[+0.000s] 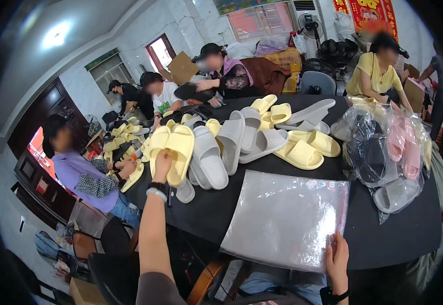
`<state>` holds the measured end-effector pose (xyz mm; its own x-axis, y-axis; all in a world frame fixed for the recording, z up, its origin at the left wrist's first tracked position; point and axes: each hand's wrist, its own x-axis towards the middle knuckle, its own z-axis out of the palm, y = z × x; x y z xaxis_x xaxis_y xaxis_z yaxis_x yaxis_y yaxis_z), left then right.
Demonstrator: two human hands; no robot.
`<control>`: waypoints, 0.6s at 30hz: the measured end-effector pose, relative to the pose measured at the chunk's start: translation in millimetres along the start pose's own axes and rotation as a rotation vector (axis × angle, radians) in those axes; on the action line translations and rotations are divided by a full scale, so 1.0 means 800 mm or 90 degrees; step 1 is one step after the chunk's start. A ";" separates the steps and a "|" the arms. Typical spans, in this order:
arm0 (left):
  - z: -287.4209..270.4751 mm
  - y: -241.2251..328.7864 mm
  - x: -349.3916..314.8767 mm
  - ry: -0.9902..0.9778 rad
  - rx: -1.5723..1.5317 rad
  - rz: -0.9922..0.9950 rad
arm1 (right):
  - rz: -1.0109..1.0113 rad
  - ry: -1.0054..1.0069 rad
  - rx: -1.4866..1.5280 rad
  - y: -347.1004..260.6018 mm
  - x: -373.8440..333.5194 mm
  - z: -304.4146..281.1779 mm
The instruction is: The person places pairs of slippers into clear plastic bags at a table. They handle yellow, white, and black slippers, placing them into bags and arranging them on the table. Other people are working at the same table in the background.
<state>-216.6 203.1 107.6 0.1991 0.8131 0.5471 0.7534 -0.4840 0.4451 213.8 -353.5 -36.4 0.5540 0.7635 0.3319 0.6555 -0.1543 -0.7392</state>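
Note:
My left hand (164,165) is closed on a pair of pale yellow slippers (181,145), held upright beside the slipper pile. At the lower right, my right hand (337,257) has its fingers on the right edge of a stack of clear plastic bags (282,218), which lies flat near the table's front edge. Just right of the yellow pair lean grey slippers (208,157), some standing on end. Another yellow pair (308,149) rests on the black table behind the bags.
Bagged slippers (371,152) in black, pink and grey are heaped on the table's right side. The black tabletop (384,244) shows right of the bags. A co-worker in purple (84,178) handles a yellow slipper at left. Other people work across the table. A dark chair (122,274) stands at lower left.

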 end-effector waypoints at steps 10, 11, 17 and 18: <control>0.023 -0.061 0.129 0.060 0.128 0.130 | -0.019 -0.002 0.003 -0.013 0.010 0.010; 0.115 0.038 0.119 -0.034 -0.018 0.051 | 0.039 0.037 -0.051 -0.007 -0.003 -0.009; 0.064 0.019 0.067 0.119 -0.013 0.100 | 0.015 0.024 -0.023 -0.005 0.000 0.004; 0.065 0.047 0.043 0.103 -0.068 0.113 | 0.025 0.024 -0.021 -0.004 -0.002 0.003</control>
<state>-149.1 229.9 106.4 0.2134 0.6541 0.7257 0.6429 -0.6533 0.3998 209.7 -353.1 -36.3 0.5983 0.7322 0.3254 0.6490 -0.2047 -0.7327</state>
